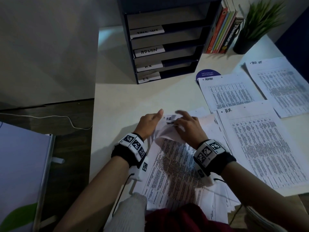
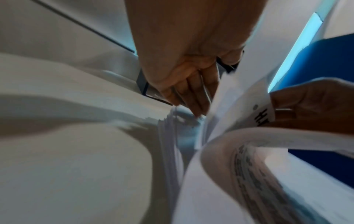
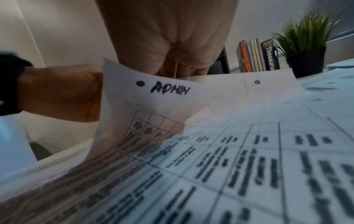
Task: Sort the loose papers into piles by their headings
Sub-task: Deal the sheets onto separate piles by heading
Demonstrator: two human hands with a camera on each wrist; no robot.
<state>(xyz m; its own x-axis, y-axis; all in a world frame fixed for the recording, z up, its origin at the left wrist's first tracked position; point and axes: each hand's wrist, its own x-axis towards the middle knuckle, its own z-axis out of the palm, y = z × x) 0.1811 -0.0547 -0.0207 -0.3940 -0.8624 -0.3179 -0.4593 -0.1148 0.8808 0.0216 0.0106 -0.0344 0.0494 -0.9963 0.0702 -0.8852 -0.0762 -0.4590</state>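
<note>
A loose stack of printed papers (image 1: 173,168) lies at the desk's near edge, and both hands work at its far end. My left hand (image 1: 150,121) stands at the top left corner, thumb out and fingers (image 2: 191,97) straight, slid in among the sheet edges. My right hand (image 1: 187,126) pinches the curled top sheet headed H.R. (image 1: 168,118), also seen in the left wrist view (image 2: 262,115). A sheet headed ADMIN (image 3: 170,89) bows up against my left hand (image 3: 61,94). Sorted piles lie to the right: ADMIN (image 1: 225,91), TACK LIST (image 1: 280,84) and H.R. (image 1: 260,143).
A dark paper organiser (image 1: 210,22) with slots labelled TACK LIST, ADMIN, H.R. and I.T. stands at the back of the white desk (image 1: 125,97). Books (image 1: 224,34) and a potted plant (image 1: 260,22) stand right of it. The desk's left edge drops to the floor, where a cable (image 1: 66,118) runs.
</note>
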